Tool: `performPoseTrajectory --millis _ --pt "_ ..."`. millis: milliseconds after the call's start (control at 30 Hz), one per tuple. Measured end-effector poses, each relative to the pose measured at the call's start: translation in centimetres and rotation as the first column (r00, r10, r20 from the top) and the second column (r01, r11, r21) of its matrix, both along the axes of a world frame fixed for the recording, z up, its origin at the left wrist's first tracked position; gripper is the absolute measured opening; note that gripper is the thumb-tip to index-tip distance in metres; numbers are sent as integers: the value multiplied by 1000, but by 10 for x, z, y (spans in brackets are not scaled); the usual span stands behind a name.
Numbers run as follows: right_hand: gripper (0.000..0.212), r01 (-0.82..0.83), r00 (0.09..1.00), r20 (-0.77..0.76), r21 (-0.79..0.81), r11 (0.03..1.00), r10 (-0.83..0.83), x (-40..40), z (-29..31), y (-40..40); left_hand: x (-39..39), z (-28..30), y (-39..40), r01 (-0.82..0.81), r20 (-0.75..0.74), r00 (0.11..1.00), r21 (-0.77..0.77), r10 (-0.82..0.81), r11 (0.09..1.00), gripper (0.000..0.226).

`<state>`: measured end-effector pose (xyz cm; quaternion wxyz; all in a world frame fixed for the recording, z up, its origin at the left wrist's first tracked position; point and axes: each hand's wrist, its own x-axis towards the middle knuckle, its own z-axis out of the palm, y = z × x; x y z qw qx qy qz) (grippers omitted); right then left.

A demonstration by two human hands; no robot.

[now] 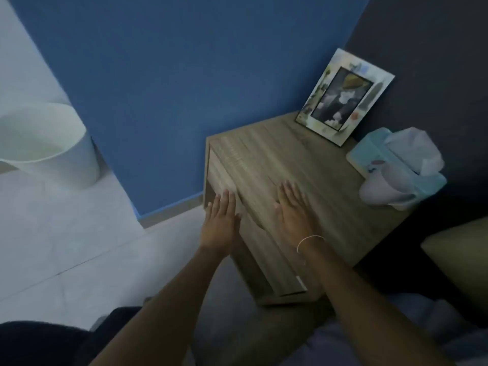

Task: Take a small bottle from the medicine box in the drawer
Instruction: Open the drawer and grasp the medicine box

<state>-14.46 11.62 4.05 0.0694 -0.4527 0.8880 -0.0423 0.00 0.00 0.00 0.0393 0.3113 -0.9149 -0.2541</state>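
Observation:
A wooden nightstand (311, 165) stands against the blue wall, and its drawer front (266, 257) faces me on the near left side, closed. My left hand (220, 223) is flat and open, fingers together, at the upper edge of the drawer front. My right hand (293, 210) lies flat and open on the nightstand's top, a thin bracelet on its wrist. Neither hand holds anything. The medicine box and the small bottle are hidden from view.
A picture frame (343, 96) leans at the back of the nightstand top. A light blue tissue pack (396, 167) sits at its right edge. A white bin (52, 143) stands on the pale floor at left. A yellowish cushion (462, 260) is at right.

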Motion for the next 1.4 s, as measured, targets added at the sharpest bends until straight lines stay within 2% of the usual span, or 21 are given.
performPoseTrajectory --millis 133,300,367,500,600,900,967,1233,1400 --pt "56 32 999 -19 -98 995 -34 -5 -15 -6 -21 -24 -5 -90 -35 995 76 93 993 60" --pt "54 25 998 -44 -197 980 -35 -9 -25 -4 -36 -50 -1 -157 -192 954 331 229 931 63" --pt "54 22 998 -44 -210 977 -32 -9 -27 -5 -37 -54 0 -150 -249 936 361 251 920 68" --pt "55 20 999 -39 -199 980 -29 -9 -26 -4 -44 -52 1 -128 -299 930 279 213 952 79" --pt "53 18 999 -30 -188 982 -24 -8 -25 -4 -45 -51 -2 -127 -272 941 266 201 956 84" --pt "51 27 1000 0 -142 989 -27 -6 -22 -3 -29 -45 -4 -126 -238 956 204 174 971 85" --pt "51 24 1000 2 -128 992 -24 -6 -20 -3 -20 -43 -6 -118 -223 964 134 146 984 83" --pt "50 159 987 23 -109 981 -158 7 -21 -8 38 -22 -20 -42 21 999 -216 48 975 79" --pt "51 169 986 18 -147 975 -168 8 -21 -7 70 -11 -32 -3 151 987 -303 51 953 80"
